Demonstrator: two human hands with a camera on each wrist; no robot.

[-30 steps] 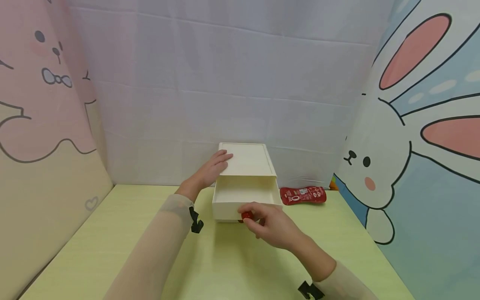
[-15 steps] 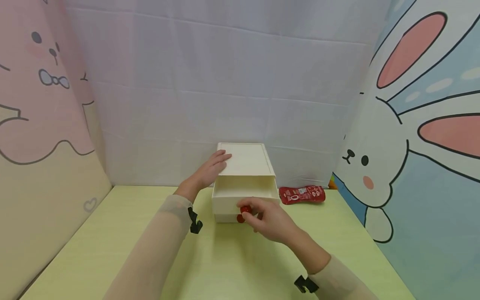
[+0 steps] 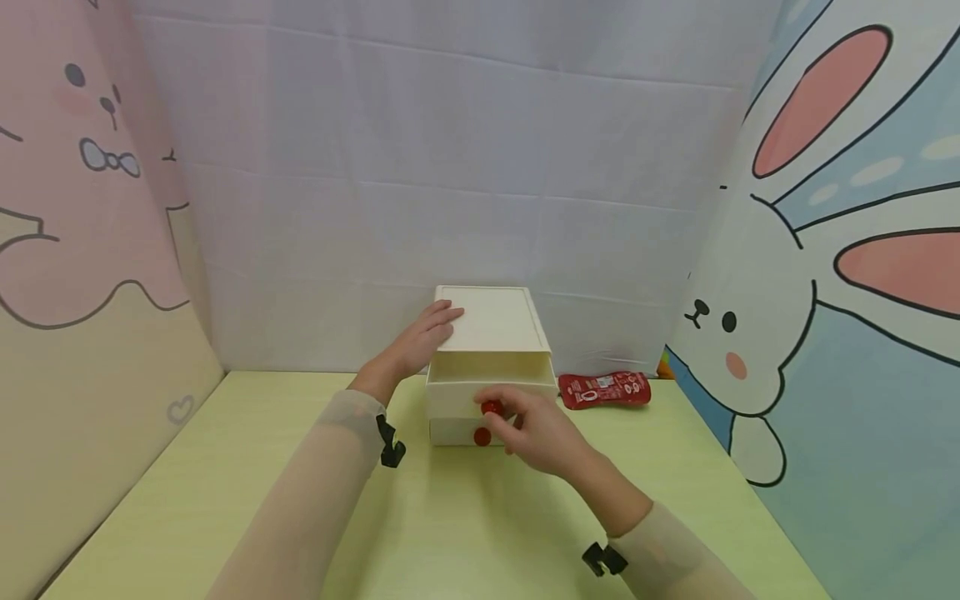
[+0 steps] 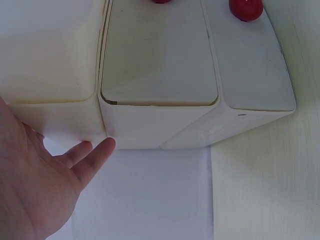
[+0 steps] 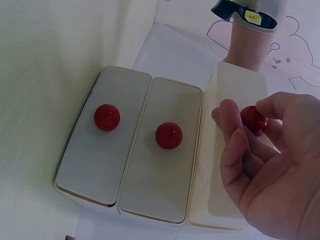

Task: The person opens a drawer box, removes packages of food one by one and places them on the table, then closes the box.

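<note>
A small white drawer cabinet [image 3: 495,315] with round red knobs stands against the back curtain in the head view. Its top drawer [image 3: 452,400] is pulled partly out, and the part of its inside that shows holds nothing. My right hand [image 3: 546,435] pinches that drawer's red knob [image 5: 255,121] between thumb and fingers. The two lower drawers, with their knobs [image 5: 169,136] uncovered in the right wrist view, are pushed in. My left hand [image 3: 420,340] rests at the cabinet's upper left edge, fingers extended; two fingertips [image 4: 102,150] lie along the side wall in the left wrist view.
A red printed pouch [image 3: 604,390] lies on the pale yellow-green table [image 3: 442,533], just right of the cabinet. A white curtain [image 3: 360,225] hangs behind, and cartoon-printed panels [image 3: 757,333] border both sides.
The top drawer has slid further back into the cabinet, my right hand moving away from me with its knob. The lower knob has come into view. My left hand keeps its place.
</note>
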